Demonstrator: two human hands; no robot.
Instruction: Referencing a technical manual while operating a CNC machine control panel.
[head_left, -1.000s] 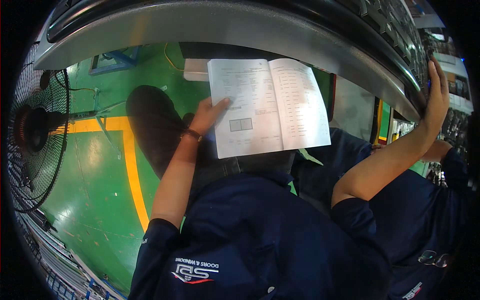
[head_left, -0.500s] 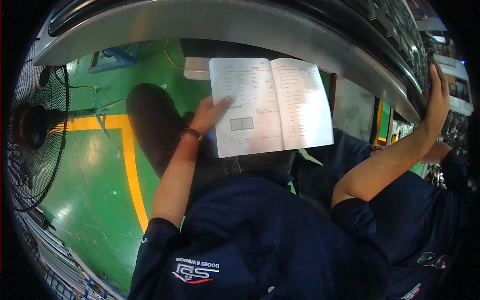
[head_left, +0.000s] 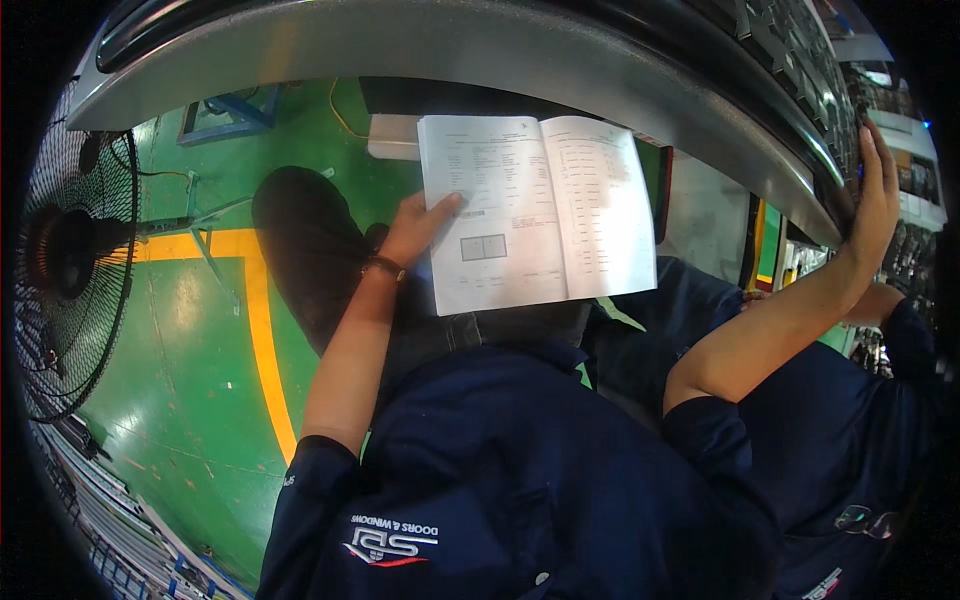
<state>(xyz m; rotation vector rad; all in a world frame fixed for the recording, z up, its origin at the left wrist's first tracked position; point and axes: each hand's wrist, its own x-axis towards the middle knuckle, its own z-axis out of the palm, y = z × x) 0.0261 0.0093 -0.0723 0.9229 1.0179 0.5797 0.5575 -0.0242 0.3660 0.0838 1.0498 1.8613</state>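
An opened booklet of printed white sheets [head_left: 500, 215] rests above my lap, with text lines and a small two-panel drawing on its left page. My left hand [head_left: 415, 232] is closed on its left edge, thumb on top of the page and the other fingers hidden beneath. Farther up at the right, my right hand [head_left: 876, 195] has its fingers stretched out at the edge of a black keyboard [head_left: 790, 65]. I see nothing held in it, though its palm side is partly hidden.
A grey desk edge [head_left: 400, 50] curves across the top. At the left stands a black caged fan [head_left: 75, 250], with a blue metal frame [head_left: 232, 118] beyond it. A co-worker in a navy shirt [head_left: 830, 440] is close on my right. Yellow lines [head_left: 262, 340] mark the green floor.
The right page's outer edge has drawn slightly to the left. Both my hands stay in the same places.
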